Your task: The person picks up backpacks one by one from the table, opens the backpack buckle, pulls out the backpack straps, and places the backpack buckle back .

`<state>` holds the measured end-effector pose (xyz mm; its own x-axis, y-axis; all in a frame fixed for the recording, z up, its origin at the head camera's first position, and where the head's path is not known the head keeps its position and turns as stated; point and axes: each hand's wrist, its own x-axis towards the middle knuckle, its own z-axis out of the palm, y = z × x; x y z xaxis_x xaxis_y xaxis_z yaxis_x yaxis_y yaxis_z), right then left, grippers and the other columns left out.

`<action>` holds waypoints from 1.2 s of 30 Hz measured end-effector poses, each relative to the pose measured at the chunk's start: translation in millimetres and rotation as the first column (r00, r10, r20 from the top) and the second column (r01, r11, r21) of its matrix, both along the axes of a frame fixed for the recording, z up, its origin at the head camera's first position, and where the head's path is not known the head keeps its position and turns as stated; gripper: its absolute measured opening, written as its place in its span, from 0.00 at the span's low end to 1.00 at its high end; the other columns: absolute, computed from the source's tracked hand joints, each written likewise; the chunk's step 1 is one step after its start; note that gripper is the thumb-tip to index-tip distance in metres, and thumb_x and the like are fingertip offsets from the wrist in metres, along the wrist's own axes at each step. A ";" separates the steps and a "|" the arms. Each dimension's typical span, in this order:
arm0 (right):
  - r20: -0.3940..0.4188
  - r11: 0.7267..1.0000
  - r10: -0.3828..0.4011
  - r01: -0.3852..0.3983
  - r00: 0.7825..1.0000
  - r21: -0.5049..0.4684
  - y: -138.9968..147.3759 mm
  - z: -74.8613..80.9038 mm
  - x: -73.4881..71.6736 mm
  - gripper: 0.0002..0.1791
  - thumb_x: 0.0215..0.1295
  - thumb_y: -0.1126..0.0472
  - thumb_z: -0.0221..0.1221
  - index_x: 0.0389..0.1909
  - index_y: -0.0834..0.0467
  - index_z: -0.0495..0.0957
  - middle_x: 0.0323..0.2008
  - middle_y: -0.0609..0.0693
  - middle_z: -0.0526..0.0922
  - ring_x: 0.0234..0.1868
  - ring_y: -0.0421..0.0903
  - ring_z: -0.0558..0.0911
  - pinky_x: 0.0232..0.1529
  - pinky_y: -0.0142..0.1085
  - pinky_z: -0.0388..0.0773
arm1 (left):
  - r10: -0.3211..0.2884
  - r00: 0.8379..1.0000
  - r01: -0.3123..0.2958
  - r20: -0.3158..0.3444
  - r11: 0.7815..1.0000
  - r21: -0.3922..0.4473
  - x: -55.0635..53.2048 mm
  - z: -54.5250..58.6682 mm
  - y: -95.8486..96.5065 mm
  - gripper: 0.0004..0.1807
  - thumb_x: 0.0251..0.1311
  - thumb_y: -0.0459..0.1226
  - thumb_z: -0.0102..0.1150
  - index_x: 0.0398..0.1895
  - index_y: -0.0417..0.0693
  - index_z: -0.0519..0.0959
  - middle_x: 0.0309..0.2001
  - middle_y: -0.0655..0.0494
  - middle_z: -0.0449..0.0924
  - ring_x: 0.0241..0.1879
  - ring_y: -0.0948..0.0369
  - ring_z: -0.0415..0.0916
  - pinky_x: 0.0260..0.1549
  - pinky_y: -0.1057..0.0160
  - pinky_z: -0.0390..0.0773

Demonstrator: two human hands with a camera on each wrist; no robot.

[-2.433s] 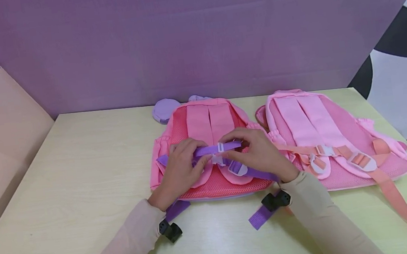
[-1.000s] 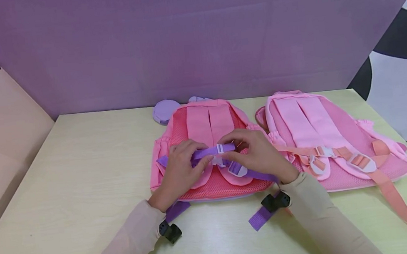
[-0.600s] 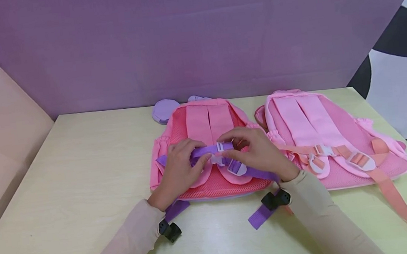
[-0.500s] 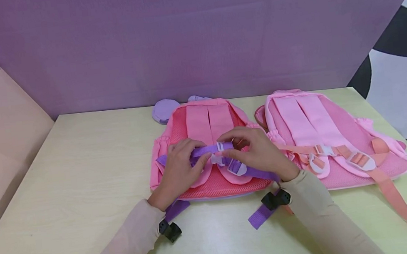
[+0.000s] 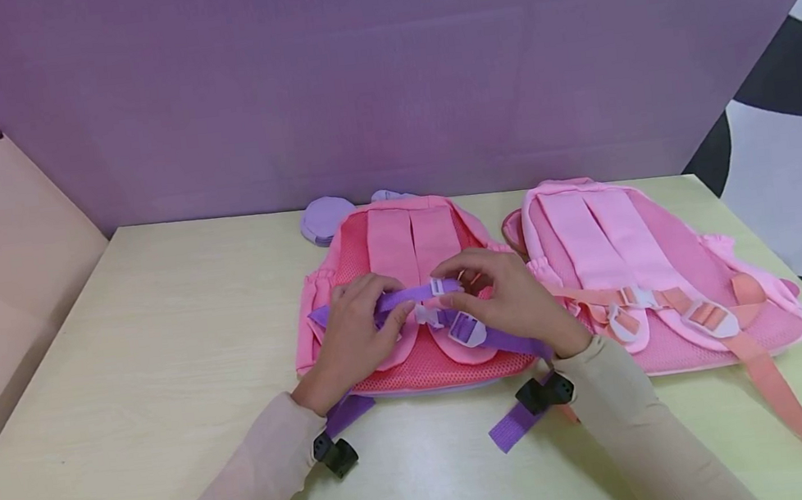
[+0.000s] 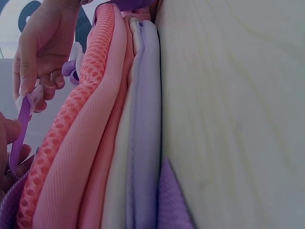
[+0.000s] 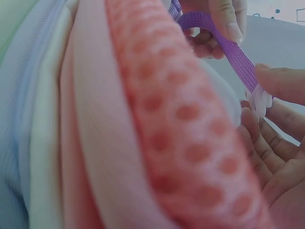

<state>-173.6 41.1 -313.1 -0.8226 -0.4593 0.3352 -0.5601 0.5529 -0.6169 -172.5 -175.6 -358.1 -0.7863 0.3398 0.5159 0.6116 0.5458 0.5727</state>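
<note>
A coral-pink backpack (image 5: 423,375) lies on the table with its mesh back facing up. Across it runs a purple strap (image 5: 410,297); my left hand (image 5: 353,325) pinches it between thumb and fingers. My right hand (image 5: 503,296) pinches the strap's white slider (image 5: 437,287), its thumb on one face, as the right wrist view shows. Just below, a white buckle (image 5: 426,315) lies over the shoulder straps. A larger white adjuster (image 5: 467,330) with purple webbing sits under the right hand. Part of the strap is hidden behind the left fingers.
To the right lies a second, lighter pink backpack (image 5: 676,252), its orange strap (image 5: 782,396) trailing towards the front right. A round lilac pouch (image 5: 326,219) sits behind the first bag. Purple strap ends (image 5: 510,429) hang onto the table (image 5: 160,352). A purple panel (image 5: 381,79) stands behind.
The strap end sticking out right of the slider is shorter than it was 2.4 seconds ago. My right hand and the slider have shifted very slightly; my left hand keeps its place.
</note>
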 end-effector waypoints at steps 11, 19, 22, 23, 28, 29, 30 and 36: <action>0.004 1.000 -0.006 0.006 1.000 0.011 1.3 0.5 1.0 0.15 0.57 0.65 0.65 0.46 0.60 0.80 0.37 0.52 0.82 0.33 0.44 0.77 0.34 0.33 0.77 | 0.003 1.000 -0.003 0.001 1.000 -0.001 -1.0 -1.3 -0.7 0.12 0.58 0.38 0.62 0.43 0.43 0.77 0.40 0.52 0.80 0.45 0.56 0.76 0.49 0.53 0.66; -0.005 1.000 -0.003 0.003 1.000 0.013 1.7 0.7 0.7 0.15 0.57 0.66 0.64 0.46 0.60 0.80 0.37 0.52 0.82 0.33 0.44 0.77 0.35 0.34 0.77 | 0.003 1.000 -0.003 0.006 1.000 -0.001 -1.0 -1.5 -1.2 0.13 0.58 0.39 0.63 0.44 0.43 0.77 0.40 0.52 0.80 0.45 0.56 0.76 0.50 0.52 0.66; -0.005 1.000 -0.002 0.003 1.000 0.017 1.7 0.6 0.3 0.15 0.57 0.65 0.64 0.46 0.60 0.79 0.37 0.52 0.82 0.33 0.44 0.77 0.35 0.34 0.77 | 0.001 1.000 -0.001 0.003 1.000 -0.001 -1.5 -1.9 -1.3 0.13 0.58 0.39 0.63 0.44 0.43 0.77 0.40 0.52 0.80 0.44 0.56 0.76 0.49 0.53 0.66; -0.005 1.000 -0.002 0.002 1.000 0.018 1.5 0.5 0.4 0.15 0.57 0.65 0.65 0.46 0.60 0.79 0.37 0.52 0.82 0.34 0.44 0.77 0.35 0.34 0.77 | 0.001 1.000 -0.001 0.002 1.000 -0.001 -1.5 -2.1 -1.3 0.13 0.58 0.39 0.63 0.44 0.43 0.77 0.40 0.52 0.80 0.44 0.56 0.76 0.49 0.53 0.66; -0.004 1.000 -0.004 0.005 1.000 0.023 1.6 -0.2 0.0 0.15 0.57 0.65 0.65 0.46 0.60 0.79 0.38 0.52 0.82 0.34 0.44 0.77 0.35 0.35 0.77 | 0.001 1.000 -0.001 -0.001 1.000 0.004 -1.4 -2.1 -1.3 0.13 0.58 0.38 0.63 0.43 0.43 0.77 0.39 0.52 0.80 0.44 0.56 0.76 0.48 0.53 0.66; -0.003 1.000 -0.005 0.006 1.000 0.023 1.8 -0.2 -0.1 0.15 0.57 0.65 0.65 0.46 0.60 0.79 0.38 0.52 0.82 0.34 0.44 0.77 0.35 0.35 0.77 | 0.002 1.000 -0.002 0.000 1.000 0.004 -1.3 -2.1 -1.2 0.13 0.57 0.39 0.63 0.43 0.43 0.77 0.40 0.52 0.80 0.44 0.56 0.76 0.48 0.53 0.66; -0.002 1.000 -0.006 0.006 1.000 0.024 2.1 -0.4 -0.2 0.15 0.57 0.65 0.65 0.46 0.60 0.79 0.37 0.52 0.82 0.34 0.44 0.77 0.35 0.35 0.77 | 0.003 1.000 -0.003 0.000 1.000 0.004 -1.2 -2.1 -1.3 0.13 0.57 0.39 0.63 0.43 0.43 0.77 0.40 0.52 0.80 0.44 0.56 0.76 0.48 0.53 0.66; 0.016 0.999 -0.005 0.005 1.000 0.040 4.1 0.2 -1.4 0.15 0.56 0.65 0.65 0.45 0.59 0.80 0.37 0.51 0.82 0.34 0.44 0.78 0.36 0.36 0.78 | 0.006 1.000 -0.006 0.000 1.000 0.002 -1.2 -1.2 -1.1 0.14 0.57 0.39 0.64 0.44 0.43 0.77 0.41 0.51 0.80 0.44 0.56 0.77 0.48 0.53 0.67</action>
